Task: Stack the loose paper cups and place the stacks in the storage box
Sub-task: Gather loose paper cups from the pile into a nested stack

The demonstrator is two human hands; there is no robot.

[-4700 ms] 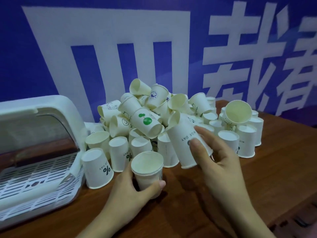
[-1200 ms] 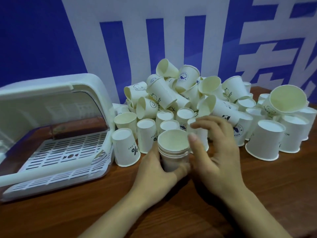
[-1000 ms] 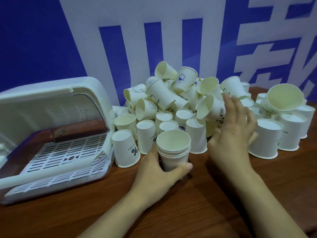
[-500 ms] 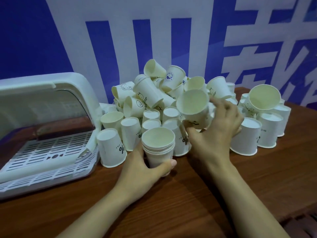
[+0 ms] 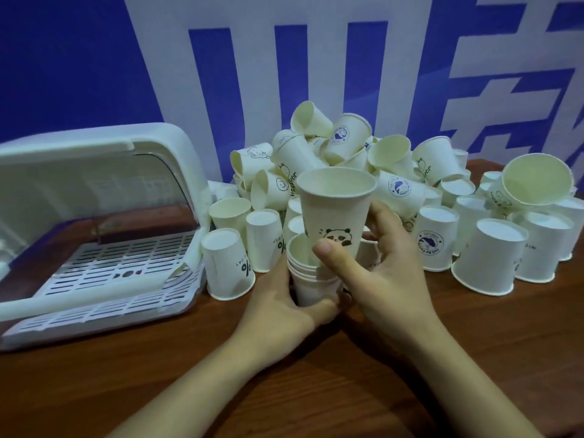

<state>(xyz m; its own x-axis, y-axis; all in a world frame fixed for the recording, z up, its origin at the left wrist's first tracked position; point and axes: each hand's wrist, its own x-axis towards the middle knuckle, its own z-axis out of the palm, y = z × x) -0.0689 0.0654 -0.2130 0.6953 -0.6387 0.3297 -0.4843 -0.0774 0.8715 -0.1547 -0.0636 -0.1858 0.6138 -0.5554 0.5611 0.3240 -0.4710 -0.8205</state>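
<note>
**Panda cup going onto the stack**

The wooden table is carrying everything, with a blue and white banner hanging behind it. At the left, the storage box is sitting with its lid raised and its slatted white tray showing no cups on it, likely so that finished stacks can go straight in. Just beside it and spreading right, the pile of loose cups is lying jumbled at the back, while many cups in front are standing upside down on the table.

In front of the pile, the left hand is wrapping around the base of a short stack of nested upright cups, thumb on the near side, apparently to be steadying it against the table. The right hand is pinching a panda cup between thumb and fingers, holding it mouth up, its bottom entering the mouth of the stack. Gripping it low on the wall seems to be leaving the rim free while it is guided in. It is not yet fully seated.
</note>
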